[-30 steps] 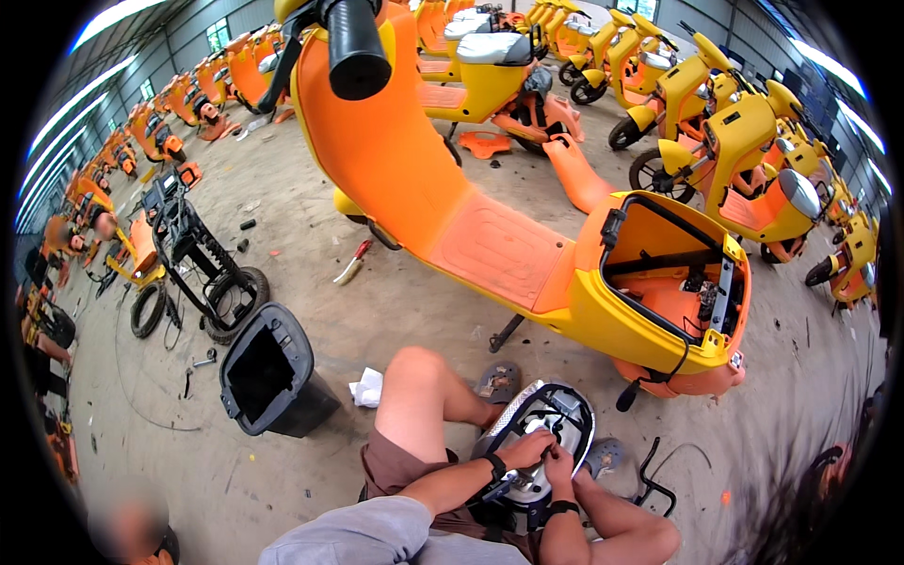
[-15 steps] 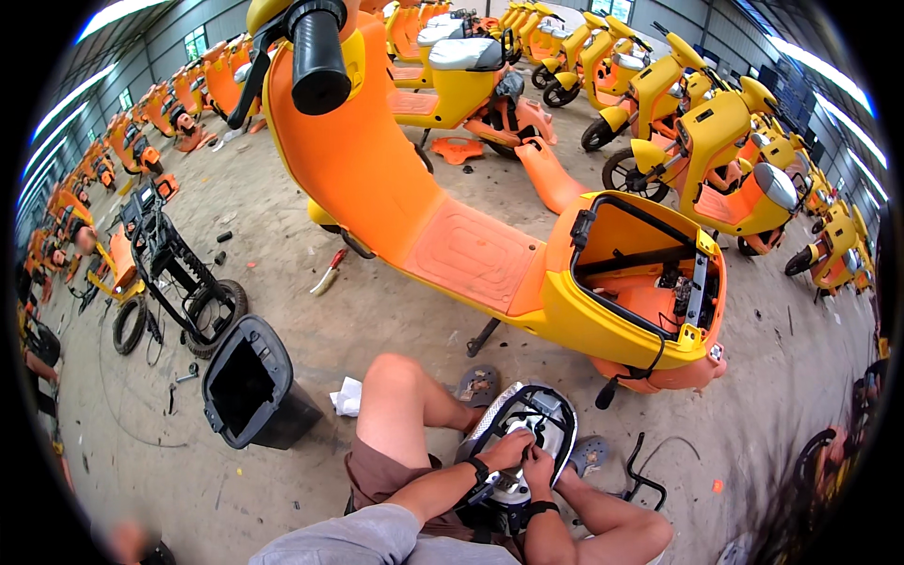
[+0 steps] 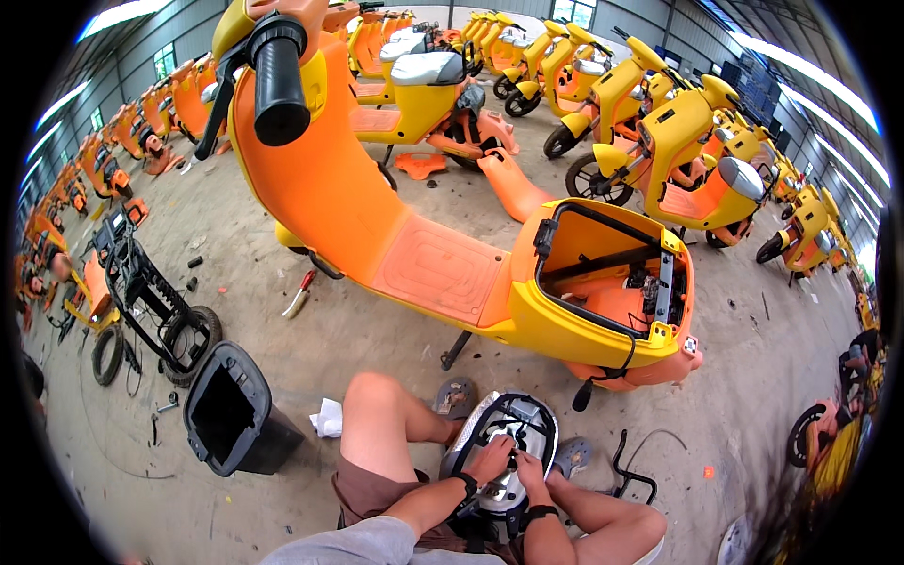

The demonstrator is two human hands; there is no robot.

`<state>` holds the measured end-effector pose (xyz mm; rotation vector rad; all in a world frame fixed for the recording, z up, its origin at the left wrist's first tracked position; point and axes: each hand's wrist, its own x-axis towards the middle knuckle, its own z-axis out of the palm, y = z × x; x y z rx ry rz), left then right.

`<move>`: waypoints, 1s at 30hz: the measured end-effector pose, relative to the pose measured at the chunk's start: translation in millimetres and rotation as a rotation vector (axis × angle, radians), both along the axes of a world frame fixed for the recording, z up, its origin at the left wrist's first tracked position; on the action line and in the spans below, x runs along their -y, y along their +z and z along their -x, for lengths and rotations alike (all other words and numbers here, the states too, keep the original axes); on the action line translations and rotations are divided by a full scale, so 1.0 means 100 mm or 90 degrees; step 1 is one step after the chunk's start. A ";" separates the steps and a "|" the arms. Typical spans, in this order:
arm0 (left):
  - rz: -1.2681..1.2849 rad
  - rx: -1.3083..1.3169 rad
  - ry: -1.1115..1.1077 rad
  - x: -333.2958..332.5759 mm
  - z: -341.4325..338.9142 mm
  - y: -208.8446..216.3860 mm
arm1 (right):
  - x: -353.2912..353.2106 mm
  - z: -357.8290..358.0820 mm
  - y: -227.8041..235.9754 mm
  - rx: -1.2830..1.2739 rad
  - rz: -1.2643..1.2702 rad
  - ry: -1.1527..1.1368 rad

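A silver-and-black scooter seat (image 3: 477, 423) lies underside up between my legs, its hollow with black fittings facing me. My left hand (image 3: 492, 459) reaches into the hollow, fingers curled together. Close beside it, my right hand (image 3: 530, 471) pinches at the same spot. A small dark part seems to lie between the fingertips, but it is too small and covered to name. Just beyond stands an orange and yellow scooter (image 3: 443, 268) with its seat opening (image 3: 603, 282) uncovered, showing the inside of its body.
To my left stands a black storage bin (image 3: 268, 428), with a crumpled white paper (image 3: 327, 418) near my knee. A stripped black scooter frame (image 3: 155, 292) and red-handled tool (image 3: 299, 293) are farther left. A bent black bar (image 3: 633, 474) lies right. Rows of scooters (image 3: 678, 155) fill the back.
The whole view has shifted, so the scooter and bin appear farther left. Both hands stay together at the seat's hollow, with the left fingers slightly lower and flatter over it.
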<state>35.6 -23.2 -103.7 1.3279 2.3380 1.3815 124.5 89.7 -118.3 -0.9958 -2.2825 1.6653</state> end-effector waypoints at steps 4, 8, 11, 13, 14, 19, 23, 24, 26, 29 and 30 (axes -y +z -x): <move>-0.036 -0.010 0.008 0.02 0.00 0.01 | 0.01 0.00 0.08 0.045 0.075 0.033; -0.014 -0.017 0.001 0.08 0.03 0.02 | -0.01 -0.02 -0.01 0.015 0.156 -0.029; 0.006 -0.029 -0.012 0.07 0.05 0.00 | -0.02 -0.02 -0.04 -0.005 0.260 -0.071; -0.008 -0.015 -0.020 0.06 0.06 0.00 | -0.03 -0.04 0.00 -0.009 0.312 -0.080; -0.015 -0.009 -0.024 0.04 0.06 0.01 | -0.03 -0.04 0.01 -0.009 0.350 -0.101; -0.030 -0.008 -0.019 0.03 0.09 0.07 | 0.05 -0.01 0.19 -0.036 0.506 -0.197; -0.023 -0.039 -0.006 0.12 0.07 0.04 | 0.10 0.03 0.17 -0.086 0.503 -0.210; -0.010 -0.061 -0.005 0.11 0.07 0.01 | 0.08 -0.02 0.14 -0.162 0.472 -0.160; 0.002 -0.037 -0.026 0.09 0.05 0.08 | 0.03 -0.06 0.05 -0.085 0.483 -0.168; -0.004 -0.045 -0.003 0.13 0.06 0.09 | 0.08 0.03 0.05 -0.014 0.464 -0.204; 0.014 -0.039 -0.022 0.12 0.00 0.08 | 0.08 -0.04 0.03 -0.043 0.470 -0.178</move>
